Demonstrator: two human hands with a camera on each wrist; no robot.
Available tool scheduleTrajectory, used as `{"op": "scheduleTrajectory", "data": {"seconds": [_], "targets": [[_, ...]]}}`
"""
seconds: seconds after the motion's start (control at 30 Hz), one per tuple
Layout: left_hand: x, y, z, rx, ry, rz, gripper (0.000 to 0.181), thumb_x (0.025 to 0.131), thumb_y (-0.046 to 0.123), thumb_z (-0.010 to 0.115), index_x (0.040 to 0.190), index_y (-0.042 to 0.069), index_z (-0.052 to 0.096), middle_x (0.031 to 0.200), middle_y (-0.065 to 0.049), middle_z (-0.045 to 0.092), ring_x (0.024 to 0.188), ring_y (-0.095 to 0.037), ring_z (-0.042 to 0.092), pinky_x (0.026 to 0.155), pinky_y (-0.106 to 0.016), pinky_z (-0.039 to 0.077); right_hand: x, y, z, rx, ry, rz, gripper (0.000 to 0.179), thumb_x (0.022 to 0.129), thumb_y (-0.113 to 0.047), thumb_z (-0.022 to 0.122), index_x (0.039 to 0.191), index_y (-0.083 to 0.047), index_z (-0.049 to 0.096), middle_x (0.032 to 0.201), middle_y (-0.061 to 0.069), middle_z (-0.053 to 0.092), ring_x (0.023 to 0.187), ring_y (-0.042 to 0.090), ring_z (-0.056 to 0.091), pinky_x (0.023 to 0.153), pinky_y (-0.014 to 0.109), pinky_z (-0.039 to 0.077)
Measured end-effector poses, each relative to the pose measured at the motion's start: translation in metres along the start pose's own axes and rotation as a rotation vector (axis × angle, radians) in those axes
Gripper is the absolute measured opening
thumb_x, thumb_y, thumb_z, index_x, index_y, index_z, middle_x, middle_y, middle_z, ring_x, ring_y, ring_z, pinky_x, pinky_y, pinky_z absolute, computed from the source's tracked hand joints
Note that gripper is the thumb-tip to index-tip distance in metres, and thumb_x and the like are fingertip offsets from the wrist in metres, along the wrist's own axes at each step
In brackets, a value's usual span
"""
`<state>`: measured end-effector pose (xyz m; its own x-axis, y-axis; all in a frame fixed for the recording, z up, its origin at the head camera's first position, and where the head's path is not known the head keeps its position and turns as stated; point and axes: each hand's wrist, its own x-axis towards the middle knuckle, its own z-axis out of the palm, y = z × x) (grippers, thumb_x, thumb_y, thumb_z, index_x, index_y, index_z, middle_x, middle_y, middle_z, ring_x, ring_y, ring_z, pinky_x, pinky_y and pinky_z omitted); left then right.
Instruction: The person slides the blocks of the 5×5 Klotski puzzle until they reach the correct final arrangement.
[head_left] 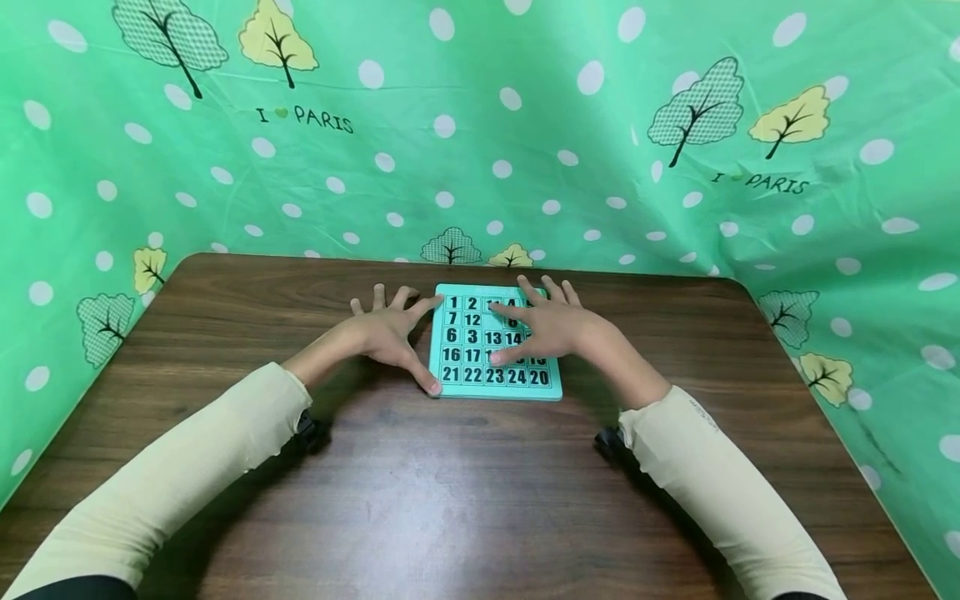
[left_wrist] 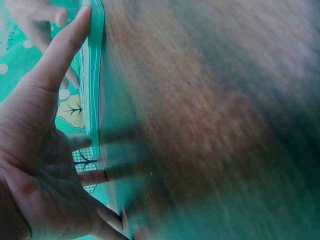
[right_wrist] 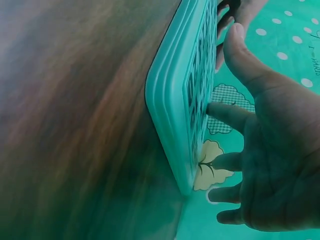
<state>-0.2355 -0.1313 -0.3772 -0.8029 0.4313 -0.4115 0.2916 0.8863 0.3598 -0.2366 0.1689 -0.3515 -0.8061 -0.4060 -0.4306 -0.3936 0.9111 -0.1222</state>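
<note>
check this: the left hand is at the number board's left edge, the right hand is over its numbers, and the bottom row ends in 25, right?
No, the bottom row of the number board ends in 20, as the head view shows. The left hand is at its left edge and the right hand over its numbers.

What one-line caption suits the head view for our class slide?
Left hand at the left edge of a turquoise sliding number puzzle, right hand over its face.

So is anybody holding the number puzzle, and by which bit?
Nothing is gripped: the left hand just touches the number puzzle at its left edge, with thumb and index finger; the right hand spreads over its face.
</note>
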Motion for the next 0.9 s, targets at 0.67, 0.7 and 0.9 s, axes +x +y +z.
{"op": "scheduleTrajectory", "data": {"seconds": [0.67, 0.7, 0.9], "targets": [[0.001, -0.001, 0.000, 0.017, -0.017, -0.010, 0.157, 0.065, 0.083, 0.097, 0.183, 0.041, 0.001, 0.190, -0.018, -0.002, 0.166, -0.070, -0.020, 0.122, -0.098, -0.006, -0.013, -0.001, 0.007, 0.074, 0.049, -0.062, 0.090, 0.096, -0.080, 0.073, 0.173, -0.041, 0.046, 0.192, 0.016, -0.002, 0.176, 0.054, -0.009, 0.140, 0.073, -0.010], [0.001, -0.001, 0.000, 0.019, -0.017, -0.011, 0.157, 0.065, 0.084, 0.096, 0.183, 0.041, 0.001, 0.190, -0.018, -0.002, 0.166, -0.070, -0.020, 0.122, -0.097, -0.006, -0.014, -0.002, 0.007, 0.069, 0.054, -0.070, 0.090, 0.096, -0.079, 0.074, 0.173, -0.041, 0.046, 0.192, 0.016, -0.002, 0.176, 0.054, -0.009, 0.140, 0.073, -0.010], [0.002, -0.001, 0.000, 0.031, -0.024, -0.018, 0.157, 0.066, 0.085, 0.095, 0.183, 0.041, 0.000, 0.191, -0.018, -0.003, 0.166, -0.070, -0.020, 0.122, -0.097, -0.005, -0.020, -0.020, 0.011, 0.023, 0.014, -0.151, 0.090, 0.096, -0.081, 0.071, 0.174, -0.045, 0.043, 0.192, 0.014, -0.004, 0.176, 0.053, -0.009, 0.138, 0.076, -0.008]]}}
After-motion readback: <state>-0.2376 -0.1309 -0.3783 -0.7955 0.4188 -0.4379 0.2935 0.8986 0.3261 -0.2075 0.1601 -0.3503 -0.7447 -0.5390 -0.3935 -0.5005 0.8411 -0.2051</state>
